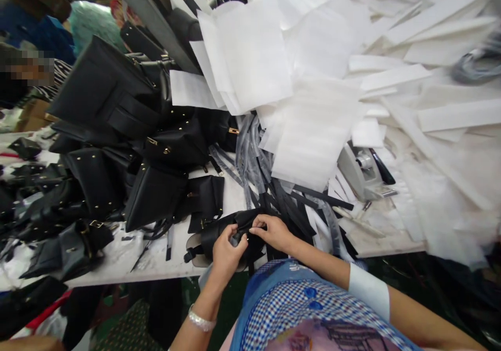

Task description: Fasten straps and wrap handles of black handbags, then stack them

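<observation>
A black bag (213,244) lies at the table's front edge, partly covered by my hands. My left hand (227,254) is closed on a part of it, thumb and fingers curled around a small dark piece. Close beside it, my right hand (272,231) pinches at the same bag with thumb and forefinger. What sits between the right fingertips is too small to make out. Black straps (289,210), some in clear plastic sleeves (250,158), lie just beyond my hands.
Black bags with gold-coloured fittings are heaped on the left (105,90). White foam sheets (250,53) cover the back and right of the table (383,246). A grey tape dispenser (358,168) stands right of the straps. Part of another person (23,74) shows at far left.
</observation>
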`<action>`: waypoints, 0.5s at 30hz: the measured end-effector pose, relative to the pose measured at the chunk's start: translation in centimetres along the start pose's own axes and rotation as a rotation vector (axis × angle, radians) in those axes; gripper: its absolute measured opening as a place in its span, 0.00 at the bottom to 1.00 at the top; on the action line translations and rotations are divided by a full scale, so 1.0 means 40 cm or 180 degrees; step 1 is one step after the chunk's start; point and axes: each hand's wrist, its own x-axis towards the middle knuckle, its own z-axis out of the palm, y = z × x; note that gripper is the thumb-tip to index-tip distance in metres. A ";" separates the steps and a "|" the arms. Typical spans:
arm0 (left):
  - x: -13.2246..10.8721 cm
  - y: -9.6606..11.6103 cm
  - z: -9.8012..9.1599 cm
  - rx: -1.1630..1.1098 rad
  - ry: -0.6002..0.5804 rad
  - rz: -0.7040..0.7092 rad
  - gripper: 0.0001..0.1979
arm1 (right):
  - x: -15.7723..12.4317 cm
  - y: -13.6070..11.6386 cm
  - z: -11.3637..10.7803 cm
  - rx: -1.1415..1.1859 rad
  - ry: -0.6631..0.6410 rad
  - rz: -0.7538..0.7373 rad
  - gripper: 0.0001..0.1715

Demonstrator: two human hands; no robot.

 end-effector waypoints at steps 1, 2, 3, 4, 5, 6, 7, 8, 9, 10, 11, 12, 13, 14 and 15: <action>-0.005 -0.001 0.001 -0.0054 -0.0003 -0.0026 0.18 | 0.002 0.002 -0.008 0.0021 -0.0142 -0.0040 0.06; -0.009 -0.003 0.000 -0.0116 -0.0013 -0.0056 0.18 | 0.006 0.004 -0.021 0.0036 -0.0281 -0.0084 0.07; -0.013 -0.006 -0.004 -0.0183 -0.0025 -0.0091 0.17 | 0.010 0.004 -0.037 0.0040 -0.0380 -0.0121 0.08; -0.016 -0.011 -0.013 -0.0254 -0.0031 -0.0134 0.17 | 0.016 0.005 -0.056 0.0027 -0.0400 -0.0137 0.09; -0.018 -0.016 -0.026 -0.0326 -0.0031 -0.0185 0.18 | 0.022 0.004 -0.077 -0.0009 -0.0319 -0.0125 0.10; -0.020 -0.025 -0.046 -0.0394 -0.0018 -0.0245 0.18 | 0.030 0.004 -0.099 -0.0068 -0.0146 -0.0088 0.13; -0.022 -0.035 -0.072 -0.0443 0.0001 -0.0310 0.19 | 0.037 0.005 -0.120 -0.0147 0.0083 -0.0036 0.15; -0.024 -0.047 -0.103 -0.0509 0.0057 -0.0400 0.21 | 0.045 0.005 -0.138 -0.0241 0.0314 0.0019 0.18; -0.027 -0.061 -0.137 -0.0622 0.0134 -0.0521 0.22 | 0.052 0.007 -0.152 -0.0343 0.0495 0.0067 0.21; -0.029 -0.076 -0.174 -0.0793 0.0221 -0.0663 0.24 | 0.058 0.009 -0.160 -0.0448 0.0593 0.0098 0.22; -0.031 -0.091 -0.211 -0.1034 0.0320 -0.0822 0.26 | 0.063 0.012 -0.160 -0.0548 0.0579 0.0104 0.22; -0.032 -0.104 -0.244 -0.1324 0.0433 -0.0985 0.28 | 0.065 0.015 -0.154 -0.0644 0.0461 0.0086 0.21; -0.034 -0.115 -0.273 -0.1633 0.0552 -0.1143 0.30 | 0.067 0.019 -0.139 -0.0742 0.0260 0.0045 0.19; -0.034 -0.123 -0.296 -0.1921 0.0674 -0.1265 0.31 | 0.066 0.023 -0.117 -0.0844 -0.0002 -0.0015 0.16; -0.034 -0.128 -0.313 -0.2155 0.0771 -0.1335 0.31 | 0.065 0.027 -0.090 -0.0954 -0.0292 -0.0083 0.12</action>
